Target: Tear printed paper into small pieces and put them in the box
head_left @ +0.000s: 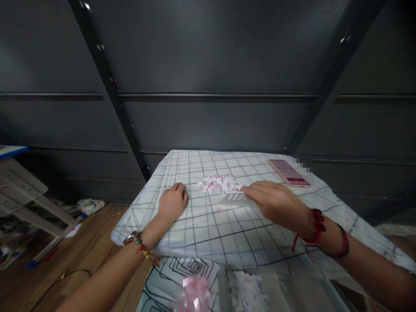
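My left hand (pixel 173 202) rests on the checked cloth (pixel 208 234) with its fingers curled in, and nothing shows in it. Between the fingers and thumb of my right hand (pixel 276 203) is a thin, pale, flat slotted piece (pixel 235 199), held low over the cloth; it looks like plastic, but its exact kind is unclear. Just beyond that piece lies a heap of small white and pink paper-like bits (pixel 219 183). A faint pink patch shows on the cloth under its near edge.
A pink-edged phone (pixel 289 173) lies at the table's far right. Nearer me are a clear plastic box (pixel 292 286) containing white pieces and a shiny pink bundle (pixel 194 294) on patterned fabric. A dark panelled wall (pixel 211 125) stands behind; a white stand (pixel 35 203) is left.
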A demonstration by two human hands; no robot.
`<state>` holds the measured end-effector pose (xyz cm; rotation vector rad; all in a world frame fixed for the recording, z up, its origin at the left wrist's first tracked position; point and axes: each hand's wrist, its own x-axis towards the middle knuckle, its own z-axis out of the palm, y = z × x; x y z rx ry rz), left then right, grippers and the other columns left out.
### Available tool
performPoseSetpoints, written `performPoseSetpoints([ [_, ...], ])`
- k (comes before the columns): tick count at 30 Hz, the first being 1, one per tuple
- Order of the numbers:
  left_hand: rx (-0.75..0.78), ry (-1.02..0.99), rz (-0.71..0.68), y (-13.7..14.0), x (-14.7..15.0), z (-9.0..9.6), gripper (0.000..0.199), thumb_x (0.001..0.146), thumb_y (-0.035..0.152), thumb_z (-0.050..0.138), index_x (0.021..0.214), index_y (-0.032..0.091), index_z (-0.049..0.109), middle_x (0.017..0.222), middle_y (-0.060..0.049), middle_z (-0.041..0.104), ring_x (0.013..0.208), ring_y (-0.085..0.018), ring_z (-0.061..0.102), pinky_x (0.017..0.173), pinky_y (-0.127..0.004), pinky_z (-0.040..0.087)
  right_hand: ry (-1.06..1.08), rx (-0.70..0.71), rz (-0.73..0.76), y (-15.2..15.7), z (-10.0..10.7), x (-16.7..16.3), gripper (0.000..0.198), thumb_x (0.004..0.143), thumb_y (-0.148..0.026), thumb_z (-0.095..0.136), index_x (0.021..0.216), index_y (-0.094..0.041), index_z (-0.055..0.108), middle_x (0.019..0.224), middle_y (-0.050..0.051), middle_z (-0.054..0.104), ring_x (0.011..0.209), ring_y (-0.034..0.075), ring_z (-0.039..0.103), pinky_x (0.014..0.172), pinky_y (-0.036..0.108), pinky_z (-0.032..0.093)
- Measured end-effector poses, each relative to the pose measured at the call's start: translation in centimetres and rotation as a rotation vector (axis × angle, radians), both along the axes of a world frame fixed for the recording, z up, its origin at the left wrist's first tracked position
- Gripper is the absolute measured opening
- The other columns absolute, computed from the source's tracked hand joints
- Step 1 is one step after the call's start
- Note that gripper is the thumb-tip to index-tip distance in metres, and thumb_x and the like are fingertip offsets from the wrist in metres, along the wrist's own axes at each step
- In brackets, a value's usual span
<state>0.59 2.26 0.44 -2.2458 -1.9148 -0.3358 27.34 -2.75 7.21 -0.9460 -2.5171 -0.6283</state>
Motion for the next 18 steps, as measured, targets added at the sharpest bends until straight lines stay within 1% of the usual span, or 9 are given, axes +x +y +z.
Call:
performPoseSetpoints([
  [4,0.014,0.005,-0.017,0.0,0.0,-0.1,0.024,0.087,0.018,0.041,0.105,0.013,0.055,0.108,-0.009,0.059,0.087,-0.023,0.06,0.076,-0.032,0.044,0.021,0.058,-0.001,0.3,0.0,-0.5,0.032,0.075,0.0,0.033,0.089,-0.014,0.059,0.071,0.004,0.061,0.067,0.014,0.052,0.066,0.027,0.039],
  [8,0.026,0.006,-0.021,0.1,-0.1,-0.3,0.023,0.087,0.018,0.041,0.104,0.014,0.055,0.108,-0.009,0.059,0.087,-0.023,0.06,0.077,-0.032,0.044,-0.028,0.101,0.062,0.9,-0.1,-1.4,0.034,0.074,0.001,0.034,0.091,-0.014,0.06,0.068,0.003,0.06,0.065,0.014,0.052,0.063,0.027,0.036],
  [18,0.031,0.01,-0.028,0.1,-0.1,-0.1,0.022,0.087,0.018,0.042,0.103,0.013,0.056,0.106,-0.009,0.06,0.087,-0.022,0.06,0.076,-0.03,0.044,-0.014,0.133,0.127,1.3,0.3,-2.0,0.032,0.076,-0.001,0.034,0.089,-0.015,0.06,0.068,0.003,0.061,0.065,0.015,0.052,0.061,0.027,0.034],
])
